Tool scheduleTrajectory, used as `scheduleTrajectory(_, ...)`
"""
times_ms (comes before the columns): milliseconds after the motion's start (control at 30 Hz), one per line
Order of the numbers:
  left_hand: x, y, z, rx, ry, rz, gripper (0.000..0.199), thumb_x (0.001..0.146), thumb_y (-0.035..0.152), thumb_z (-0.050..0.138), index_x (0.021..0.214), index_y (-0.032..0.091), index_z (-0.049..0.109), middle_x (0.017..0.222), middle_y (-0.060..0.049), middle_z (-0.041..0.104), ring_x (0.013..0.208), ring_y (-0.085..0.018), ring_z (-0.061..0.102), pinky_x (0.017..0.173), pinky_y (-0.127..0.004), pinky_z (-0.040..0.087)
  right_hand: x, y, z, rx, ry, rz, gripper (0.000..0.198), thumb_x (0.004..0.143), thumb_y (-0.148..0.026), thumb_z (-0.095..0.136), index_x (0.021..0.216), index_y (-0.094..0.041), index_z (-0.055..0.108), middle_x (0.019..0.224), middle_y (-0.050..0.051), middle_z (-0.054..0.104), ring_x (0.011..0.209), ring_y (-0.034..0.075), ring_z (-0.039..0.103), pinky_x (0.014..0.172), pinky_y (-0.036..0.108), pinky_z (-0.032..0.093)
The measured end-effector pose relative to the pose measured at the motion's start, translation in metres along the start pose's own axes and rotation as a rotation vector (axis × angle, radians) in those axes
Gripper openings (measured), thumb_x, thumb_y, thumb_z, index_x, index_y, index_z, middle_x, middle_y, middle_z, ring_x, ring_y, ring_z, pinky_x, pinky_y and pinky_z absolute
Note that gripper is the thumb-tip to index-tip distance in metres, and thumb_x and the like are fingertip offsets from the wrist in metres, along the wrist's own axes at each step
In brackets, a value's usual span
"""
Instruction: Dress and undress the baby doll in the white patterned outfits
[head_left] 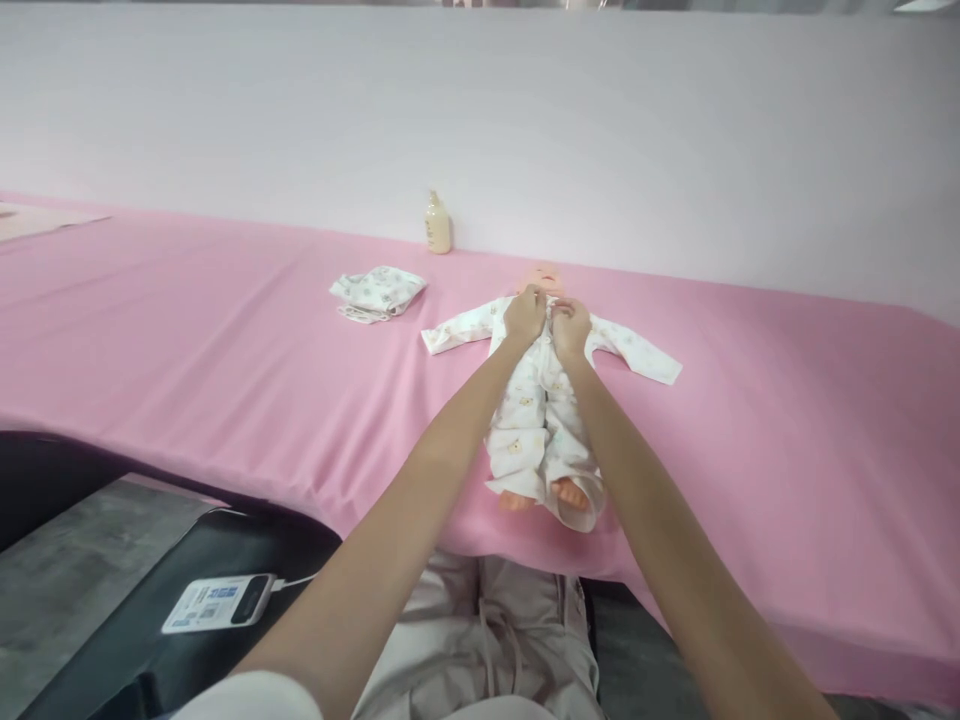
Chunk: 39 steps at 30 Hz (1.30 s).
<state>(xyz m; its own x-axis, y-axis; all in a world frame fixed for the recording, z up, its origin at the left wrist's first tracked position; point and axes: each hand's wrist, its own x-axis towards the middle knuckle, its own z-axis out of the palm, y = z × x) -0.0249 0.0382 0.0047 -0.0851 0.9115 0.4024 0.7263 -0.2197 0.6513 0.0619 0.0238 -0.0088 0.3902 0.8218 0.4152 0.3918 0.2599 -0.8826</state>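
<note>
A baby doll [544, 279] lies on its back on a pink sheet, its head at the far end and its bare feet towards me. It wears a white printed top [637, 355] with the sleeves spread out, and white printed trousers [517, 445]. At the neckline, my left hand [525, 317] is closed on one front edge of the top. My right hand [571, 327] is closed on the other edge, close beside it. The fingertips are partly hidden by the hands. Below them, the doll's chest is covered by the cloth.
A folded white printed cloth [379, 290] lies left of the doll. Behind it, a pump bottle [437, 225] stands against the white wall [675, 140]. A white device [217, 603] with a cable rests on a dark seat [135, 640] below the pink-covered table [247, 340].
</note>
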Motion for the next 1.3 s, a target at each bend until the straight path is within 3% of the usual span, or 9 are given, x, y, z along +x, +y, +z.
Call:
scheduleTrajectory(133,-0.018,-0.005,-0.008,0.044,0.032,-0.008,0.032,0.092,0.035,0.037,0.089,0.021,0.065,0.095,-0.007,0.069,0.092,-0.022,0.061,0.079,-0.030,0.042,-0.014,-0.003,-0.006,-0.093,-0.007,-0.120,0.018,0.074,-0.021,0.050,0.084,-0.016,0.064,0.095,0.007,0.068,0.086,0.018,0.060,0.087,0.031,0.044)
scheduleTrajectory(333,-0.031,-0.020,-0.018,-0.031,-0.018,0.140,0.024,0.085,0.029,0.049,0.100,0.025,0.066,0.091,-0.002,0.067,0.086,-0.018,0.060,0.079,-0.028,0.043,-0.024,-0.009,-0.010,-0.182,0.010,-0.189,0.012,0.075,-0.018,0.054,0.078,-0.015,0.065,0.090,0.009,0.066,0.087,0.019,0.060,0.087,0.030,0.044)
scheduleTrajectory(500,-0.029,-0.021,-0.016,-0.005,-0.034,0.183,0.022,0.086,0.029,0.047,0.099,0.024,0.064,0.096,-0.002,0.066,0.090,-0.019,0.060,0.080,-0.029,0.043,-0.022,-0.002,-0.012,-0.107,-0.013,-0.165,0.011,0.074,-0.016,0.053,0.079,-0.016,0.063,0.091,0.007,0.066,0.083,0.018,0.060,0.083,0.029,0.046)
scheduleTrajectory(833,-0.036,-0.002,-0.020,0.183,-0.061,0.317,0.028,0.094,0.028,0.034,0.108,0.019,0.056,0.114,-0.009,0.057,0.095,-0.023,0.059,0.076,-0.031,0.043,-0.017,0.003,-0.013,-0.079,0.023,-0.041,0.015,0.074,-0.022,0.056,0.080,-0.014,0.067,0.093,0.008,0.065,0.084,0.018,0.058,0.089,0.035,0.044)
scheduleTrajectory(1033,-0.036,-0.003,-0.023,0.111,-0.050,0.360,0.027,0.091,0.019,0.037,0.102,0.023,0.061,0.108,-0.003,0.063,0.098,-0.018,0.058,0.077,-0.027,0.042,-0.016,0.009,-0.016,0.183,0.004,0.018,0.021,0.065,-0.017,0.054,0.080,-0.011,0.069,0.085,0.005,0.067,0.072,0.014,0.059,0.080,0.030,0.047)
scheduleTrajectory(1200,-0.033,-0.007,-0.022,0.022,-0.071,0.398,0.020,0.087,0.024,0.046,0.098,0.023,0.063,0.106,0.000,0.067,0.098,-0.018,0.059,0.081,-0.027,0.042,-0.019,0.004,-0.021,0.288,-0.065,0.087,0.037,0.066,-0.016,0.050,0.099,-0.011,0.068,0.064,-0.003,0.060,0.064,0.012,0.055,0.072,0.026,0.048)
scheduleTrajectory(1300,-0.032,-0.004,-0.024,-0.005,-0.055,0.377,0.020,0.085,0.025,0.049,0.098,0.021,0.063,0.103,-0.002,0.068,0.096,-0.017,0.059,0.082,-0.027,0.042,-0.022,0.000,-0.024,0.290,-0.107,0.101,0.048,0.068,-0.015,0.048,0.114,-0.013,0.059,0.063,-0.005,0.057,0.061,0.010,0.053,0.067,0.023,0.047)
